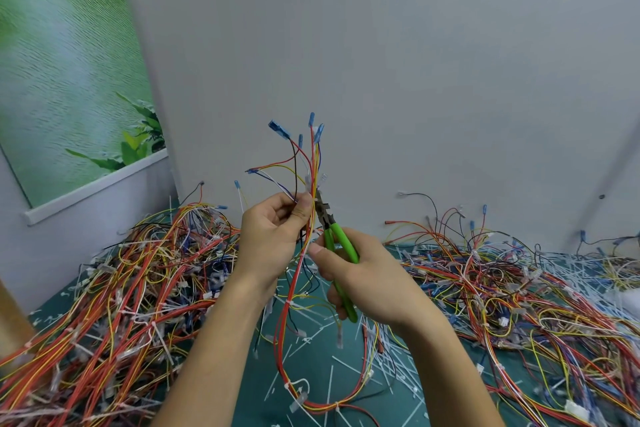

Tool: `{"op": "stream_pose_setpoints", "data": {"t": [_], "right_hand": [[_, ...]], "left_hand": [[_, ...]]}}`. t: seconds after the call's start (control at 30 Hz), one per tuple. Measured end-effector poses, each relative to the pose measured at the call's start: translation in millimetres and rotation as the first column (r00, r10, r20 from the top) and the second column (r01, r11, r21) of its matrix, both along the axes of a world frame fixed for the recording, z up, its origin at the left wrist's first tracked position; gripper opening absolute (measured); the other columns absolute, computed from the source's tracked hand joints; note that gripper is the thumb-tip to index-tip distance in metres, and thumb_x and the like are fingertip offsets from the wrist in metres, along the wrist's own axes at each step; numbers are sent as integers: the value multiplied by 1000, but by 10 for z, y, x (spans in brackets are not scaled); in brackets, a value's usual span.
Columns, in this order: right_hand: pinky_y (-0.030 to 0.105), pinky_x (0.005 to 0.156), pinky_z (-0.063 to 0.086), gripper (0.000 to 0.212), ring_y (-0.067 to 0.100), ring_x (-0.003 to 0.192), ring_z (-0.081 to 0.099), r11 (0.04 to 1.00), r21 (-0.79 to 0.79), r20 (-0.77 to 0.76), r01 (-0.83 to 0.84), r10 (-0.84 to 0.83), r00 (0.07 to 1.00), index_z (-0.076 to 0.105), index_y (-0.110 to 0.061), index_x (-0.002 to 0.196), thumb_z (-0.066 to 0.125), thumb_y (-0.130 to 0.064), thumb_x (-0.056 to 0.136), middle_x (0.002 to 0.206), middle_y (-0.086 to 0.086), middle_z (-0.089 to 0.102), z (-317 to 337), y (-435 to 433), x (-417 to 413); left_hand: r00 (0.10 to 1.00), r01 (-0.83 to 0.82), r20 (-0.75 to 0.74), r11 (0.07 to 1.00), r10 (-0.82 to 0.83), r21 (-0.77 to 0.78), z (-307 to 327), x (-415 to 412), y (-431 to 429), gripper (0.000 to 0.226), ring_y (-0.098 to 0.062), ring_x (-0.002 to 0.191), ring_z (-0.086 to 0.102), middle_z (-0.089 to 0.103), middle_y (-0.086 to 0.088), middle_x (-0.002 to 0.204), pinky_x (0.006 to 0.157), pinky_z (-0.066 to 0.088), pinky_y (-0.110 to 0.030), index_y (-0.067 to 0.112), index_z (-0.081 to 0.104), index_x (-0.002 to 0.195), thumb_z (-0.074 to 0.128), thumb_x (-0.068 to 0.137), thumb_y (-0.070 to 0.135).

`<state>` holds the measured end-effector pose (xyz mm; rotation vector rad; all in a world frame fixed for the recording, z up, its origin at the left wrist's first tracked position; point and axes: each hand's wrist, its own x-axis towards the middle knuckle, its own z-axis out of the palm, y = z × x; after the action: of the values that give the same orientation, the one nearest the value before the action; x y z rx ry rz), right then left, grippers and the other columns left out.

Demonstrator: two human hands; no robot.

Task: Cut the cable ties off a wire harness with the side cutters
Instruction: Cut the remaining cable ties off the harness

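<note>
Head view, the only 1. The person holds 1 harness [313, 163] upright at chest height in front of the wall [381, 62]. The left hand [273, 239] is curled round the bundle, thumb pressing the wires against the fingers. Blue terminals [277, 128] fan out above the fist; the rest of the harness hangs down and loops onto the green mat [311, 357].

The right hand [360, 274] is wrapped round the 2 green handles of the side cutters [334, 230]. The nose points up and left, against the wires just above the left thumb. A pale cable tie [308, 182] sits on the bundle right there. Whether it is between the blades is too small to tell.

Step, as I read it: lining up or making a snip on that top tie. Next it calls for the tip to hook only the tie, not the thin wires beside it, then a squeeze. More ties show lower on the loop [286, 385], so this harness looks far from done.

Room: open air above and around the hands, the wall close behind. A wire heap [131, 274] sits on the left and another pile [502, 281] on the right. Cut tie scraps [391, 367] litter the mat between them. The hanging loop lies near the scraps and could snag if lifted. A green poster [62, 62] hangs far left, out of the way.
</note>
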<state>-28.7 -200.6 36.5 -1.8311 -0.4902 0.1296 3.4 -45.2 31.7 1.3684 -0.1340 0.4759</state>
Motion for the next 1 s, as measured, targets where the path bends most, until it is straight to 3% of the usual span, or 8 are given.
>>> {"op": "stream_pose_setpoints", "data": {"t": [0.13, 0.3, 0.5, 0.6, 0.77, 1.0], "right_hand": [[54, 65, 62, 25, 30, 60, 65, 998, -59, -16, -35, 34, 999, 57, -22, 106, 64, -45, 98, 68, 4, 59, 5, -3, -10], [35, 48, 49, 20, 21, 49, 54, 999, -18, 29, 50, -50, 998, 58, -19, 96, 61, -38, 100, 68, 4, 53, -27, -11, 12], [29, 43, 43, 28, 19, 47, 49, 975, 173, -124, 140, -119, 985, 57, -5, 98, 64, -31, 101, 69, 0, 55, -32, -50, 76], [28, 43, 42, 21, 18, 46, 49, 943, 253, -203, 216, -166, 965, 57, -11, 93, 65, -29, 101, 77, 5, 55, 19, -194, 133], [35, 52, 52, 9, 23, 58, 59, 883, 409, -216, 231, -153, 964, 61, -13, 103, 64, -22, 101, 84, 8, 57, 83, -352, 195], [37, 62, 61, 29, 26, 72, 74, 934, 333, -152, 133, -86, 985, 63, -9, 118, 76, -18, 92, 92, 10, 78, 117, -332, 114]], "left_hand": [[1000, -12, 2, 1000, 12, 11, -9, 13, 26, 16, -4, 70, 67, 73, 8, 73, 64, 55, -19, 14, 73, 94, 68, 93, 29], [1000, 28, 6, 1000, -28, 6, -18, 15, 42, 15, -1, 63, 61, 70, 8, 69, 60, 51, -14, 12, 72, 92, 67, 95, 26], [992, 120, 43, 992, -121, 27, 2, -13, 57, 13, -6, 67, 59, 68, 2, 76, 60, 51, -16, 25, 77, 85, 70, 87, 37], [984, 171, 53, 985, -171, 10, 26, -45, 61, 19, -12, 76, 61, 69, -3, 84, 68, 54, -18, 27, 78, 89, 74, 82, 44], [951, 304, -39, 949, -308, -80, 73, -85, 59, 17, -14, 71, 59, 64, -5, 81, 64, 53, -23, 18, 77, 89, 71, 86, 34], [914, 394, -52, 910, -403, -125, 97, -118, 55, 25, -16, 75, 61, 62, -13, 85, 65, 53, -22, 6, 70, 97, 66, 92, 30]]}}
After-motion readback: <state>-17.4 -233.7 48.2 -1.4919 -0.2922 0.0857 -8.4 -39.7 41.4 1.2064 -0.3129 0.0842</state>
